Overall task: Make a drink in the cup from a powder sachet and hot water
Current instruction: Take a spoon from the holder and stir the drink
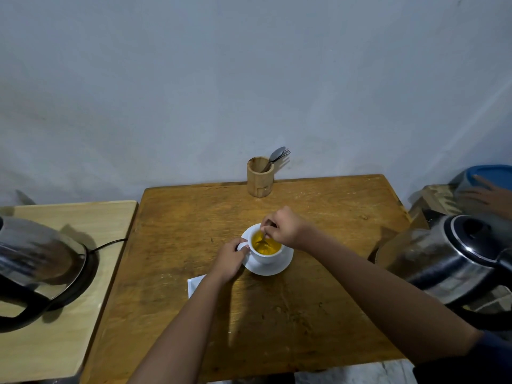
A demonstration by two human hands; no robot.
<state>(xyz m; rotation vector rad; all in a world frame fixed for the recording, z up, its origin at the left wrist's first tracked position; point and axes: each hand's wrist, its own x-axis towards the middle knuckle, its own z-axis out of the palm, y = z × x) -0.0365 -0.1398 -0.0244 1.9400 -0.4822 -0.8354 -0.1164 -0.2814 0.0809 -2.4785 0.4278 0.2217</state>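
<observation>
A white cup (266, 257) stands on a white saucer (279, 266) in the middle of the brown wooden table (318, 300). Orange-yellow liquid (270, 247) fills the cup. My left hand (231, 259) grips the cup's handle on its left side. My right hand (284, 227) is above the cup's far rim, pinching a spoon (263, 239) whose bowl is dipped in the liquid. A white sachet (194, 284) lies flat on the table just left of my left forearm, partly hidden by it.
A wooden holder (260, 176) with a spoon and fork stands at the table's far edge. A steel kettle (36, 268) sits on its base on the lighter left table. Another steel kettle (454, 259) is at right. Another person's hand (490, 196) rests by a blue-lidded container.
</observation>
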